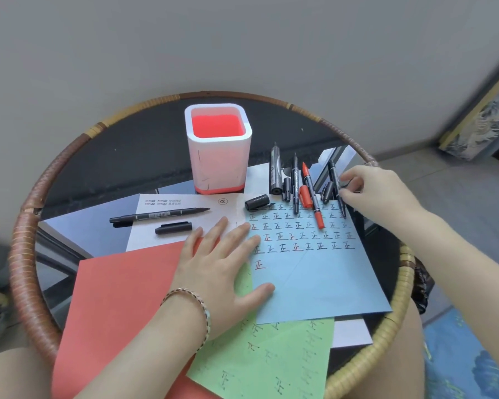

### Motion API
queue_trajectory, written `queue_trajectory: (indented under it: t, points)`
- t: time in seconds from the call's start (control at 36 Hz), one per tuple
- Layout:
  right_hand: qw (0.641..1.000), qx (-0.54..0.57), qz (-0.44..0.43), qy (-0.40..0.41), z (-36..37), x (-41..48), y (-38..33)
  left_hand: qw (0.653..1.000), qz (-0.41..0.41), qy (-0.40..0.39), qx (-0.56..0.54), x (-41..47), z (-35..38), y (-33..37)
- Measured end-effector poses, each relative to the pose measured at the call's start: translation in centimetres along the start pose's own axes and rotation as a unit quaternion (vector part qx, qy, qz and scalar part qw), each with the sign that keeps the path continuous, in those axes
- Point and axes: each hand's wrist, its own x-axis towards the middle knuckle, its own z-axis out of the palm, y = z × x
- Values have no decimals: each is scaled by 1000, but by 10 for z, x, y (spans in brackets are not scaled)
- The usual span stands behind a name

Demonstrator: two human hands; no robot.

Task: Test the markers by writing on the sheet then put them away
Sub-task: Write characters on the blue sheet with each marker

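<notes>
Pinching black marker (333,174), right of cup (218,156), with right grip (372,191); lying front to back. Pressing sheet (314,277) with flat left grip (222,263).

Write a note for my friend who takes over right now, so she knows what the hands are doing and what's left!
Left hand: flat, fingers on the blue sheet.
Right hand: fingers curled on the rightmost black marker, seemingly pinching it.
Things: three other markers lie beside it at the sheet's top edge. An uncapped black marker and a cap lie on the white sheet. The pen holder stands behind, no markers in it.
Done: rows of test marks on the blue sheet.
Left: cap the markers, put all in the holder.
</notes>
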Motion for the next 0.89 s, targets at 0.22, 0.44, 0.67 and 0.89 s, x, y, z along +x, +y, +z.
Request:
queue_trajectory:
  t: [0.22, 0.44, 0.67, 0.89]
  points:
    - [997, 35, 71, -16, 14, 12, -12, 1000, 2, 0, 10, -1, 0, -1]
    - [964, 261, 58, -6, -10, -36, -29, 1000, 2, 4, -4, -1, 1, -1]
    - [883, 469, 6, -2, 1, -87, -50, 1000, 2, -5, 8, -1, 1, -2]
    - [862, 506, -22, -13, 26, -100, -78, 1000, 1, -4, 15, -1, 1, -1]
